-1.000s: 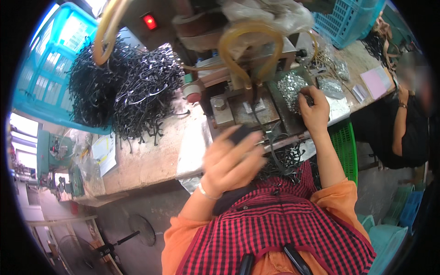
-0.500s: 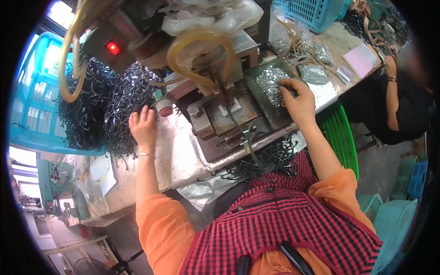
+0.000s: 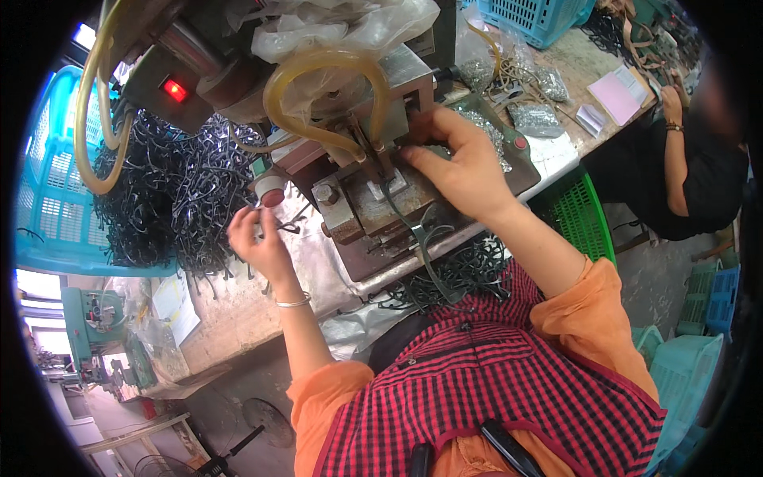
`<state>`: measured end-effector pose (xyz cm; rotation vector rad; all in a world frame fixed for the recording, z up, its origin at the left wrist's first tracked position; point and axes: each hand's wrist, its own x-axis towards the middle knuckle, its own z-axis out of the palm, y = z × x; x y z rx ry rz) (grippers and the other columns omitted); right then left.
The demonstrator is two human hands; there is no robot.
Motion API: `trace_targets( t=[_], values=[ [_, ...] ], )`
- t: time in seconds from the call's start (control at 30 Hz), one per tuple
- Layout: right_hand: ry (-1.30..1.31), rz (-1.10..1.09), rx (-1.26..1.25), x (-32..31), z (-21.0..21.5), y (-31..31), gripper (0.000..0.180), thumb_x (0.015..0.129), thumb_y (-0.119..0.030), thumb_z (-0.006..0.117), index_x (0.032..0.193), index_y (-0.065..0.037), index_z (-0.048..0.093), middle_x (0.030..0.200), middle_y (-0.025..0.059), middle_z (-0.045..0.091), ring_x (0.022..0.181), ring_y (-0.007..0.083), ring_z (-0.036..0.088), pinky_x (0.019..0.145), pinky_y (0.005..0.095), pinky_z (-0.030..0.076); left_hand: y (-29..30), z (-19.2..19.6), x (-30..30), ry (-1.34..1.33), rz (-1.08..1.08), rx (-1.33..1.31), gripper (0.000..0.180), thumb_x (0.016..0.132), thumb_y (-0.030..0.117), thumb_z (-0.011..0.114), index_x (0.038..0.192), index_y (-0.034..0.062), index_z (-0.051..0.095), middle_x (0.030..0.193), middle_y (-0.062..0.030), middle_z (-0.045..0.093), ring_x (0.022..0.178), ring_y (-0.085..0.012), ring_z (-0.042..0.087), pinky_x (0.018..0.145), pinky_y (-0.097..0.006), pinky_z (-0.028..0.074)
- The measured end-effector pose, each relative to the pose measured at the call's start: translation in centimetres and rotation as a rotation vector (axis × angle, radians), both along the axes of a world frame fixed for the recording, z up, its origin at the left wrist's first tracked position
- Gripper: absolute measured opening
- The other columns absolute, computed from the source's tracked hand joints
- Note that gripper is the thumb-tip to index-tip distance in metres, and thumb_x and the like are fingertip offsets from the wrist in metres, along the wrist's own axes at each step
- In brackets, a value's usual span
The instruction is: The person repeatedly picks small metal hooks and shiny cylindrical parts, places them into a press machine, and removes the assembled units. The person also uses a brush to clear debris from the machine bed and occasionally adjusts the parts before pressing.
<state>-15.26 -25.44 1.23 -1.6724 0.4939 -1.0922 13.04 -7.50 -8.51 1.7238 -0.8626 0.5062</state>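
My right hand (image 3: 465,163) is at the right side of the press, thumb and forefinger close together next to its die block (image 3: 389,189); whatever they pinch is too small to make out. My left hand (image 3: 261,242) is closed on a thin black strap (image 3: 288,226) below the red round button (image 3: 272,196). Another black strap (image 3: 425,253) runs from the die toward my lap. Beyond my right hand, small shiny metal pieces (image 3: 486,127) lie on a dark tray (image 3: 521,165). To the left, black straps (image 3: 211,187) form a large tangled heap.
A yellowish hose (image 3: 274,99) loops in front of the press. A blue basket (image 3: 48,199) stands behind the heap. More black straps (image 3: 457,278) hang at the bench's front edge, beside a green basket (image 3: 584,222). A co-worker in black (image 3: 668,175) sits at the right.
My right hand has moved left from the metal pieces to the die. My left hand has drawn back from the heap, rightward and nearer to me, with a black strap.
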Motion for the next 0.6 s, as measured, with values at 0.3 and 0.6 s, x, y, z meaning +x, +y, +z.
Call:
trace_targets(
  t=[0.3,0.6],
  values=[
    [-0.118,0.123,0.002,0.7,0.7,2.2,0.056,0.085,-0.001,0.073,0.134,0.001,0.046,0.094,0.006,0.073,0.097,0.014,0.066,0.096,0.0296,0.047,-2.7,15.6,-11.4,-0.097,-0.53,-0.381,0.016,0.1,0.0,0.063,0.114,-0.0042,0.055,0.094,-0.0221,0.073,0.088,-0.0257,0.075,0.079,-0.031,0.06],
    [-0.124,0.089,0.096,-0.5,1.7,3.9,0.056,0.086,-0.003,0.069,0.14,-0.001,0.051,0.113,0.0136,0.073,0.106,0.0216,0.067,0.103,0.0352,0.046,0.9,17.1,-14.8,0.376,-0.866,-0.299,0.015,0.1,0.005,0.057,0.111,-0.0023,0.053,0.089,-0.0186,0.071,0.075,-0.024,0.073,0.067,-0.031,0.061]
  ],
)
